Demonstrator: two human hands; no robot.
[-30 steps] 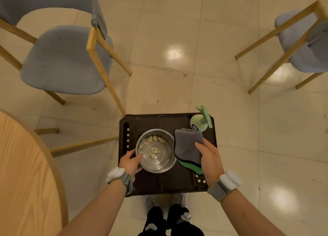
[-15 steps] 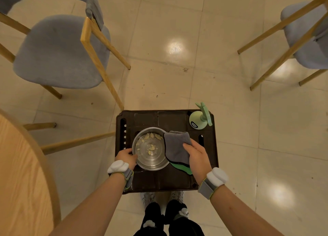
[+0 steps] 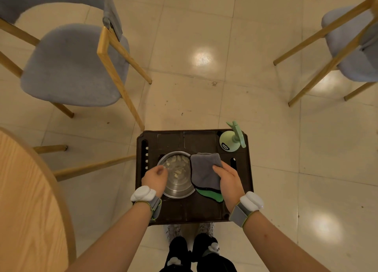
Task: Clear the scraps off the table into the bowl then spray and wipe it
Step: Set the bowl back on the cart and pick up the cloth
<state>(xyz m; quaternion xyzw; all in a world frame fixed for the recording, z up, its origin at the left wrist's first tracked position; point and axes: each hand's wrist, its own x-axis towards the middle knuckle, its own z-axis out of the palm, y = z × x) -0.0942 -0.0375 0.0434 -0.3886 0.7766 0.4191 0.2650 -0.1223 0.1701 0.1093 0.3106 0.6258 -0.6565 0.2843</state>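
A steel bowl [image 3: 181, 182] with pale scraps [image 3: 177, 165] inside stands on a dark brown plastic tray-like top [image 3: 184, 210] right below me. My left hand [image 3: 154, 178] lies over the bowl's left side, fingertips curled at the rim. A grey cloth with a green underside [image 3: 204, 170] rests beside the bowl, its left edge over the rim. My right hand [image 3: 228, 181] grips the cloth from the right. A pale green spray bottle [image 3: 230, 142] stands at the far right corner of the dark top.
A round wooden table [image 3: 26, 200] curves in at the left. A grey chair with wooden legs [image 3: 69, 67] stands at the far left, another chair [image 3: 351, 46] at the far right. Glossy tiled floor lies between them. My feet show under the dark top.
The cloth and my right hand shifted left until the cloth overlaps the bowl's rim. My left hand rose from the bowl's near rim over its left side.
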